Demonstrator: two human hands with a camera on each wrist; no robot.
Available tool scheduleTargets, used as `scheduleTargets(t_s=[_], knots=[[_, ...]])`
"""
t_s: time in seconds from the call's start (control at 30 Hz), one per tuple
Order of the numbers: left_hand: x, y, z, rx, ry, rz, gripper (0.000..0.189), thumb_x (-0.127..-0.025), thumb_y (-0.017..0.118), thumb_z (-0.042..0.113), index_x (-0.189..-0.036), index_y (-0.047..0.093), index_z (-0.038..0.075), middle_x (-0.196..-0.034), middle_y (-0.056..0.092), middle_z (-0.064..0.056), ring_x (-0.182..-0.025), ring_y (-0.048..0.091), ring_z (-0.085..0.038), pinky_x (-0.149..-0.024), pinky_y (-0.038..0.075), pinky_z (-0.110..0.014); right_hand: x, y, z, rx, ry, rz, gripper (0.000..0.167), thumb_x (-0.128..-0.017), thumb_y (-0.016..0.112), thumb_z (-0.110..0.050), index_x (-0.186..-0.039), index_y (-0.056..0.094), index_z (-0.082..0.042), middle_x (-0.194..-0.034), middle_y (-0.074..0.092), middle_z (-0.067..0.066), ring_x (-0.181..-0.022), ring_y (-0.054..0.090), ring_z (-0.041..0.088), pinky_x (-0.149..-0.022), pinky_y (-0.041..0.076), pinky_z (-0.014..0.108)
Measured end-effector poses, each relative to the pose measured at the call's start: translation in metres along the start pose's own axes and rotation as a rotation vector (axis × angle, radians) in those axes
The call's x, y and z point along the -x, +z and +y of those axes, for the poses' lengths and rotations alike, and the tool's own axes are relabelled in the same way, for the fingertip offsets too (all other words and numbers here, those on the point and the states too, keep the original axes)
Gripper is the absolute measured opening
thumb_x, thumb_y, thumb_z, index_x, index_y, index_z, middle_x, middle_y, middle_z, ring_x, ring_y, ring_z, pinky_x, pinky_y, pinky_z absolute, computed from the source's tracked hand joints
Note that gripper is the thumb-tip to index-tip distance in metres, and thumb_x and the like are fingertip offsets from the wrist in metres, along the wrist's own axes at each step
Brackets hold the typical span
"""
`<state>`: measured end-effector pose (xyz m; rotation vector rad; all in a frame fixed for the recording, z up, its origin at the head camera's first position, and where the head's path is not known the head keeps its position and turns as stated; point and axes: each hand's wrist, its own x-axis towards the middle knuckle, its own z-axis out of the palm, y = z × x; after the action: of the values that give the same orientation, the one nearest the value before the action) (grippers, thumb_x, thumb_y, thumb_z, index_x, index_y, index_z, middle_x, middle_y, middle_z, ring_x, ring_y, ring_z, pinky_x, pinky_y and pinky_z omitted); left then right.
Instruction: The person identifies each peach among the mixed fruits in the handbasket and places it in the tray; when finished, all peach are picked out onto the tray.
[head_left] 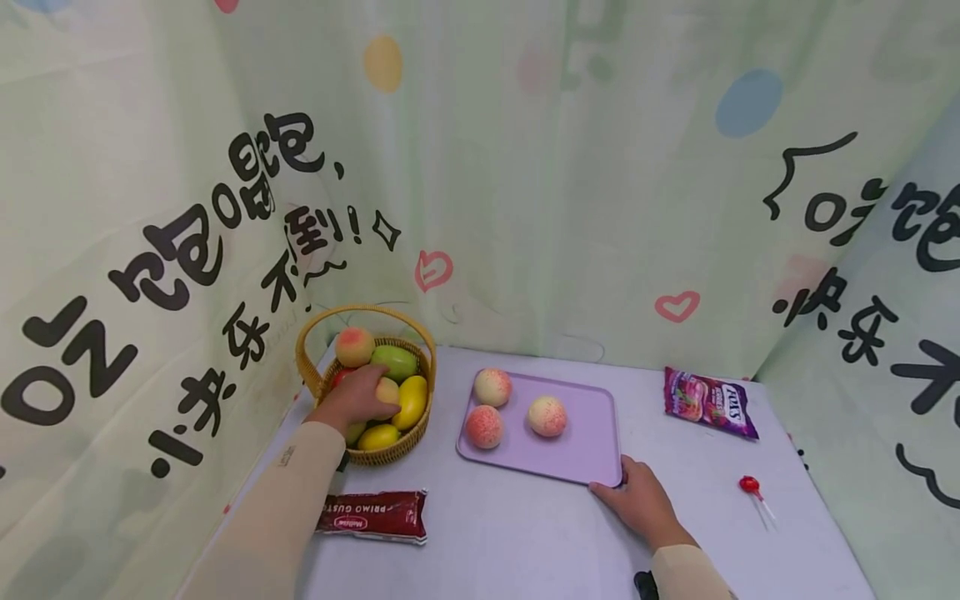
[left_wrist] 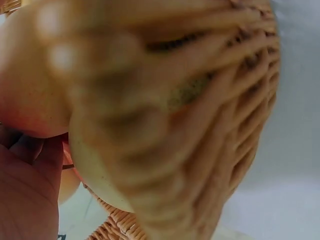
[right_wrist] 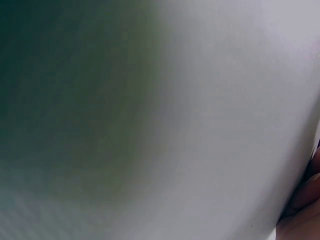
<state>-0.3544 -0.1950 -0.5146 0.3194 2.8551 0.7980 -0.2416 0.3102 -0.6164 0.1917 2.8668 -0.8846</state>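
The left hand (head_left: 351,398) reached into a wicker basket (head_left: 382,454) at the far left of the counter (head_left: 487,542), its thumb and fingers set around a pale, round fruit (head_left: 387,391) that sat among the other fruit inside. Behind that hand lay a peach (head_left: 355,345) and a green mango (head_left: 395,362); a red fruit (head_left: 341,377) showed partly beside the fingers, and 2 yellow fruits (head_left: 412,403) lay along the basket's right and near sides. The basket's arched handle rose over the far side.

The right hand (head_left: 641,498) held the near right corner of a lilac tray (head_left: 581,450), thumb along the near edge and fingers at the right edge. The tray lay flat, right of the basket and apart from it, with 3 peaches (head_left: 547,416) on it: 2 near its left side, 1 by the middle.

Nearer than the basket lay a dark red packet (head_left: 382,515), its left end hidden by the sleeve (head_left: 307,467). Well to the right of the tray were a purple packet (head_left: 710,403) and, closer in, a red lollipop (head_left: 750,485). The right wrist view was mostly blurred, with just a few fingers at its edge.
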Motion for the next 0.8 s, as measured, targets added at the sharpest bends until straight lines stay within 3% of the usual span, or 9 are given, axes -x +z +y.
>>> scheduleTargets(t_s=[0.3,0.8], knots=[[-0.0114,0.0050,-0.0045,-0.077,-0.009,-0.048,0.089,-0.080,0.083,0.036,-0.153,0.043,0.005,-0.151,0.053,-0.013,-0.126,0.055,-0.032,-0.113,0.041,-0.052,-0.0008,-0.0005,0.0005,0.003,0.007,-0.001,0.098,-0.083,0.078,-0.060,-0.144,0.047,0.010,-0.129,0.061,0.027,-0.124,0.056,0.046,-0.106,0.044,0.062],[-0.0099,0.0089,0.0003,-0.169,0.031,-0.054,0.077,-0.076,0.084,0.019,-0.144,0.052,0.006,-0.139,0.057,-0.011,-0.115,0.054,-0.027,-0.106,0.046,-0.049,-0.0005,-0.0013,-0.0012,-0.005,0.006,-0.012,0.097,-0.083,0.078,-0.060,-0.144,0.047,0.010,-0.133,0.061,0.029,-0.127,0.055,0.047,-0.107,0.043,0.062]])
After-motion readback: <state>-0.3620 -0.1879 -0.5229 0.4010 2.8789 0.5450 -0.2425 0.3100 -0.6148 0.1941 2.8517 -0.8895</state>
